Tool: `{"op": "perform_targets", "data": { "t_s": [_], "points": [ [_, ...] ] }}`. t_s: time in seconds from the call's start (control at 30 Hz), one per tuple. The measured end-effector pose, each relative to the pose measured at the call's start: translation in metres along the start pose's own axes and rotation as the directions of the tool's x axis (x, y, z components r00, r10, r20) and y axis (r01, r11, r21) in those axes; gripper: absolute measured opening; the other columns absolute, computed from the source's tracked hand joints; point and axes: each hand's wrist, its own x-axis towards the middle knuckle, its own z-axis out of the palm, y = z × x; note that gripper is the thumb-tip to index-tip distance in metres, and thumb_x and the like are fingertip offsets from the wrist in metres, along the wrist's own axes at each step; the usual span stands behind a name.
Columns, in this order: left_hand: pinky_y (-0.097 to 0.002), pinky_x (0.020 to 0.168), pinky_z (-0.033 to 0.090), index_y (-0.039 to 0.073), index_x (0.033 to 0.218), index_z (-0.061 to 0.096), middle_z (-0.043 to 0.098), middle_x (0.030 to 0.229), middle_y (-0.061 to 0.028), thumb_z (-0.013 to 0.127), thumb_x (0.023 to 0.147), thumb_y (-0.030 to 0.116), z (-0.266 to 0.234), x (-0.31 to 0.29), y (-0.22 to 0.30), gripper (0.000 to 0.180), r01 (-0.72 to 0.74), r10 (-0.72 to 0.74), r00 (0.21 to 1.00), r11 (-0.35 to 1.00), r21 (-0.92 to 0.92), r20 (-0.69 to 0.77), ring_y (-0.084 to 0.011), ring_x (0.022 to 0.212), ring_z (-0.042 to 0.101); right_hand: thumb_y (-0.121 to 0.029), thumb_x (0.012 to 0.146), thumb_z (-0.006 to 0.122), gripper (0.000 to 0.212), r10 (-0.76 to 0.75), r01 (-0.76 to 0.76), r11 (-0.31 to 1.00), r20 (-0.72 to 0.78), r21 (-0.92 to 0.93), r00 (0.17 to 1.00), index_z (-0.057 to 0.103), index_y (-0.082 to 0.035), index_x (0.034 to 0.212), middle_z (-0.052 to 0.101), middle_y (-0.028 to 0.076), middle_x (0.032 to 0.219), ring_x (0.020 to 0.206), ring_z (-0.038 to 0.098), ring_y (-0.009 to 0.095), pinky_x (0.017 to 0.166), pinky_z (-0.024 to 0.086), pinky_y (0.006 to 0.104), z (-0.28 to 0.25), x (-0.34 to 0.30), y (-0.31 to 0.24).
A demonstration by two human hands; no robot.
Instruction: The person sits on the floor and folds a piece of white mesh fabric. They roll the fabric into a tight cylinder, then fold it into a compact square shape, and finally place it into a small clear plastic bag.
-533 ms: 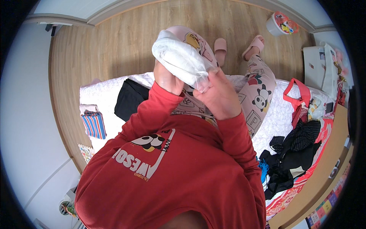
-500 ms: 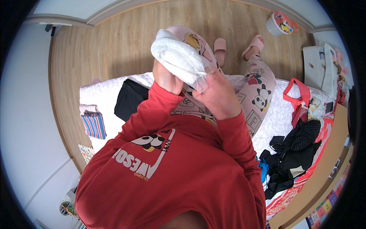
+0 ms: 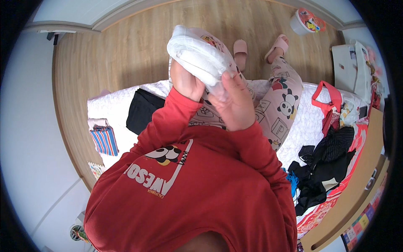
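Observation:
In front of me, over my lap, I hold a folded white cloth bundle [image 3: 197,59]. Part of it is thin and see-through, but whether that is sheer fabric or plastic I cannot tell. My left hand [image 3: 187,85] holds the bundle from below, its fingers hidden behind it. At the near right end, my right hand [image 3: 236,103] is closed on the see-through part, thumb and fingers at its edge. Folded black cloth [image 3: 145,110] lies on the bed to the left of my left forearm.
Striped folded cloth [image 3: 104,140] rests at the bed's [image 3: 119,122] left. To the right lie a heap of black clothes [image 3: 321,168] and a red strap-handled item [image 3: 333,101]. Pink slippers [image 3: 240,52] and a white bin [image 3: 300,25] are on the wood floor [image 3: 138,46].
The far end of the bundle has risen slightly. My right hand has shifted a little left along its near end, and its fingers now point more upward.

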Motion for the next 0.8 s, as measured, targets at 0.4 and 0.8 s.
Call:
{"op": "perform_targets", "data": {
  "t_s": [0.4,0.8],
  "points": [
    [-0.0388,0.087,0.044,0.001,0.111,0.047,0.054,0.109,-0.0134,0.037,0.091,0.020,-0.005,-0.002,-0.006,0.030,0.389,-0.339,0.921,0.774,-0.499,0.192,-0.0270,0.099,0.053,-0.020,0.090,0.046,0.014,-0.407,0.290,0.840,-0.181,-0.458,0.895,0.048,-0.006,0.089,0.046,0.000,0.060,0.047,0.040,0.007,0.039,0.029,0.0186,-0.009,0.008,-0.015],
    [-0.0361,0.082,0.045,0.004,0.114,0.040,0.052,0.108,-0.0107,0.035,0.091,0.015,-0.014,-0.004,-0.018,0.026,0.007,-0.072,0.979,0.947,0.321,0.192,-0.0236,0.097,0.052,-0.010,0.091,0.039,0.014,-0.240,0.188,0.930,-0.135,-0.315,0.961,0.049,-0.002,0.097,0.058,0.004,0.089,0.079,0.058,0.013,0.068,0.048,0.0246,-0.026,0.014,-0.009]
  ]
}}
